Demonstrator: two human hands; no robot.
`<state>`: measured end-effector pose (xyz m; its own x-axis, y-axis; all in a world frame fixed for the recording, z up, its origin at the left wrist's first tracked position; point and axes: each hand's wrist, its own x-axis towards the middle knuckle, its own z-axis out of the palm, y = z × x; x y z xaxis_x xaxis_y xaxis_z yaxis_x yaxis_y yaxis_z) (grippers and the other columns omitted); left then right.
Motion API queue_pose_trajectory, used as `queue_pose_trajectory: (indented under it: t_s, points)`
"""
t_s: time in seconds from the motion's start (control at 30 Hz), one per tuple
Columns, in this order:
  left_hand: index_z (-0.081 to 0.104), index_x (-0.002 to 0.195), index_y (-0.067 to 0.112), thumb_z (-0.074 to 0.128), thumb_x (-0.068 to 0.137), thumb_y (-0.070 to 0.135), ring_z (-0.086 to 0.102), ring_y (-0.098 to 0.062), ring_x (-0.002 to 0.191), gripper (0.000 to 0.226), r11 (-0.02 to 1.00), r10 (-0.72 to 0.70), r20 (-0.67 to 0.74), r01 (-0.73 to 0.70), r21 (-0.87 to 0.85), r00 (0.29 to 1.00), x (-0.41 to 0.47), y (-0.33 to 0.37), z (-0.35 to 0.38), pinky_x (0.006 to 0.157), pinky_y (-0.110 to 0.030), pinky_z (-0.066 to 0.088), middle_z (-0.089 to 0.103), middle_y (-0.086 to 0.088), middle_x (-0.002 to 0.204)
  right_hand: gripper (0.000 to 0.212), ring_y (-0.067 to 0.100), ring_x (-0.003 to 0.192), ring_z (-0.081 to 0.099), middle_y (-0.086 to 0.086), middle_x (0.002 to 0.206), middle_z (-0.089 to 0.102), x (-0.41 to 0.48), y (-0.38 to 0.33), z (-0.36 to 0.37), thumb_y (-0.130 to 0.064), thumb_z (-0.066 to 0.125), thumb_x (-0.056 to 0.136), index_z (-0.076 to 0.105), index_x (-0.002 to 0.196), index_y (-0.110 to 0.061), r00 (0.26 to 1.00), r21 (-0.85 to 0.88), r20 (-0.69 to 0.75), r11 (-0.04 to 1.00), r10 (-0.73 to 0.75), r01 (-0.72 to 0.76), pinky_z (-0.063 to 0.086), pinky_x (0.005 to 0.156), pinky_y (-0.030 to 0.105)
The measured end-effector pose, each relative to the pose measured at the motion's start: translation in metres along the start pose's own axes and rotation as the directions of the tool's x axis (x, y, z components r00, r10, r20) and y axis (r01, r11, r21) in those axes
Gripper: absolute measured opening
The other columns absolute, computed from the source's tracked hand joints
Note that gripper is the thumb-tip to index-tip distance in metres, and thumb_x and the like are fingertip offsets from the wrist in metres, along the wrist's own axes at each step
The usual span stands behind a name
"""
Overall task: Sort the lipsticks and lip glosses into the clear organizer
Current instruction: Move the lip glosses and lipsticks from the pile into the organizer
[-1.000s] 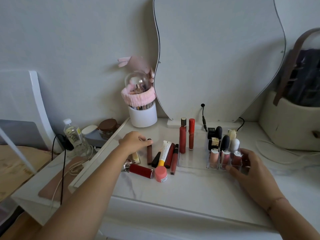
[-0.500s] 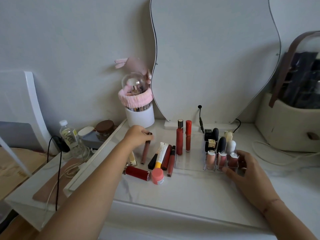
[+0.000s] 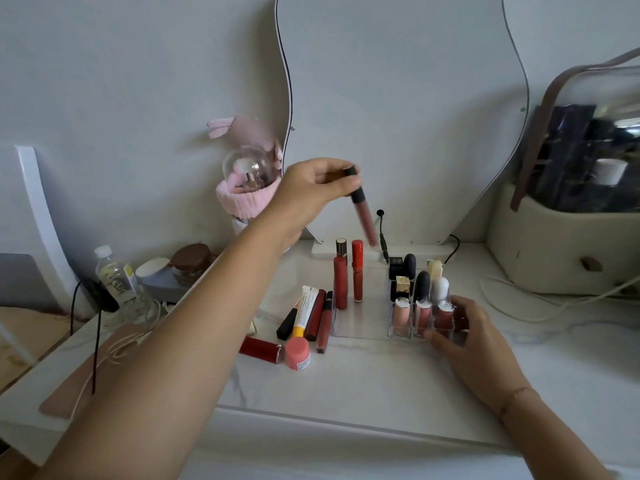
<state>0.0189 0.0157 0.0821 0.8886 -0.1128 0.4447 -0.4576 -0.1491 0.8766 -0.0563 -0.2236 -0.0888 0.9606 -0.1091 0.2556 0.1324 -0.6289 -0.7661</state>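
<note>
My left hand [image 3: 311,188] holds a dusty-pink lip gloss [image 3: 363,218] by its black cap, tilted, high above the clear organizer [image 3: 363,327]. Two red glosses [image 3: 348,278] stand upright in the organizer's left part. Its right compartments hold several lipsticks [image 3: 420,296] with black, white and gold caps. My right hand [image 3: 464,332] rests on the organizer's front right corner, fingers against its wall. Loose on the white tabletop to the left lie several tubes [image 3: 313,315], a red lipstick [image 3: 261,348] and a pink-capped jar [image 3: 298,353].
A wavy mirror [image 3: 398,116] stands behind the organizer with a black cable [image 3: 381,233] at its base. A white brush cup with a pink band [image 3: 247,199] is at the back left, a beige bag [image 3: 568,244] at the right. A water bottle [image 3: 116,282] and jars sit lower left.
My left hand picked the dusty-pink gloss up from the loose pile and carried it up and to the right, over the organizer. My right hand stayed on the organizer.
</note>
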Motion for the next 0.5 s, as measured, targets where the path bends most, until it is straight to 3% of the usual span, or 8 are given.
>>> queue_pose_trajectory:
  t_s: [0.23,0.33,0.5]
  points:
    - [0.069,0.095,0.017,0.076,0.074,0.013,0.066,-0.005,0.085,0.023,0.971,-0.123,0.117,0.096,0.217,0.985,0.009,-0.036,0.028,0.088,-0.020,0.049,0.072,0.001,0.091,0.058,0.015,0.092,0.057,0.001,0.116,0.057,0.000,-0.002,-0.001,-0.028,0.073,0.076,0.047,0.128,-0.019,1.000,0.010,0.002,1.000,-0.012,0.012,0.040,0.076,0.025]
    - [0.070,0.087,0.026,0.076,0.074,0.018,0.066,0.000,0.082,0.017,0.969,-0.139,0.122,0.110,0.220,0.983,0.007,-0.045,0.025,0.080,-0.011,0.048,0.073,0.012,0.082,0.058,0.014,0.093,0.056,0.000,0.116,0.055,-0.001,-0.001,0.000,-0.029,0.072,0.076,0.046,0.128,-0.020,1.000,0.012,0.008,1.000,-0.013,0.013,0.040,0.076,0.025]
    - [0.070,0.088,0.027,0.079,0.071,0.021,0.068,-0.003,0.083,0.020,0.959,-0.138,0.132,0.099,0.264,0.982,0.007,-0.046,0.020,0.084,-0.018,0.050,0.073,0.007,0.087,0.059,0.012,0.091,0.055,-0.002,0.116,0.055,0.000,0.000,0.000,-0.030,0.072,0.076,0.045,0.128,-0.022,1.000,0.009,0.002,1.000,-0.008,0.008,0.038,0.074,0.023]
